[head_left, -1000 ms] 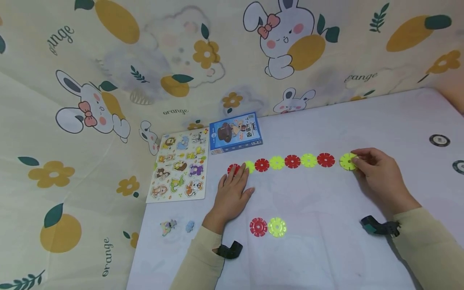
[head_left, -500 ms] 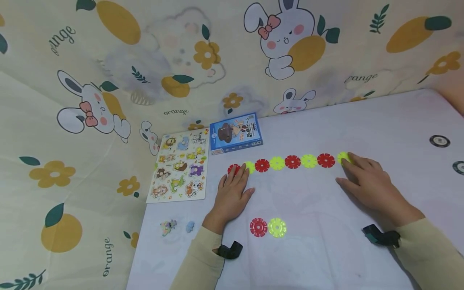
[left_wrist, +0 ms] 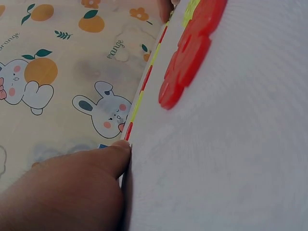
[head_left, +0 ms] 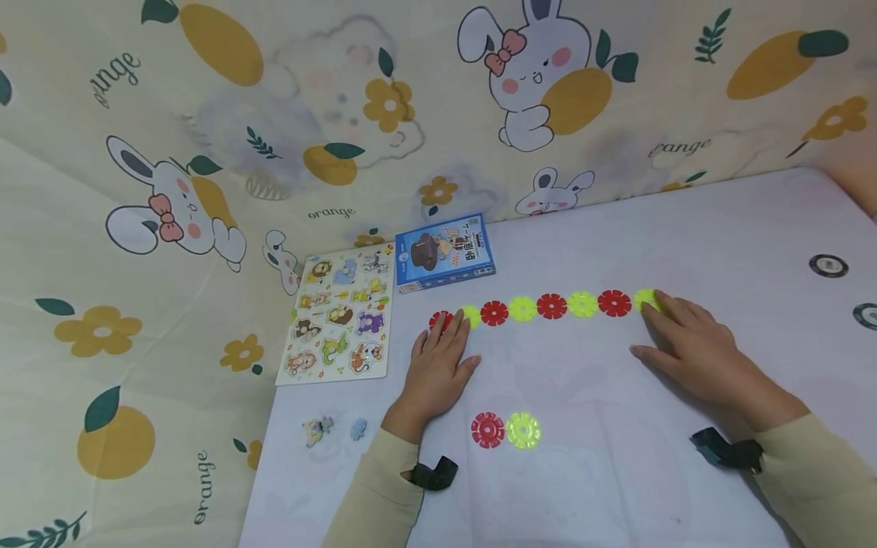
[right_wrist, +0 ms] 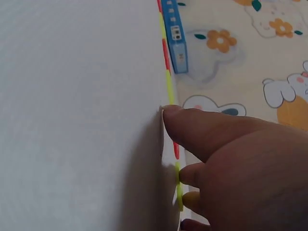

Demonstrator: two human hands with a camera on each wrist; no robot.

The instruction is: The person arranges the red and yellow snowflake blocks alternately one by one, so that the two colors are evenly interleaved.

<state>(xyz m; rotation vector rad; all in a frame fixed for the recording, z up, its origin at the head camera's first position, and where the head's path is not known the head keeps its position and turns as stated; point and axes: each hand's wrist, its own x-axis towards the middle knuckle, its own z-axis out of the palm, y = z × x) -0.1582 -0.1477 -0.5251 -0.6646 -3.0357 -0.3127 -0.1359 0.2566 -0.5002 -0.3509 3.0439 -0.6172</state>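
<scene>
A row of red and yellow-green notched plastic discs crosses the white table, colours alternating. My left hand (head_left: 438, 369) lies flat at the row's left end, its fingertips over a red disc (head_left: 439, 320) and touching the yellow-green one (head_left: 471, 315) beside it. At the other end, my right hand (head_left: 699, 354) has its fingers extended onto the last yellow-green disc (head_left: 645, 300), partly covering it. In the right wrist view, the fingertips press that disc (right_wrist: 179, 192) from above. Nearer me lie a separate red disc (head_left: 488, 430) and yellow-green disc (head_left: 524, 430), side by side.
Behind the row sits a blue game box (head_left: 445, 253), with an animal picture board (head_left: 339, 312) to its left. Two small figures, one multicoloured (head_left: 318, 431) and one blue (head_left: 358, 429), lie at front left. Round black-and-white chips (head_left: 829, 266) lie far right. A patterned cloth hangs behind.
My right hand has moved the last yellow-green disc left towards the row, let go of its pinch and laid extended fingers on it. The left hand has stayed in place.
</scene>
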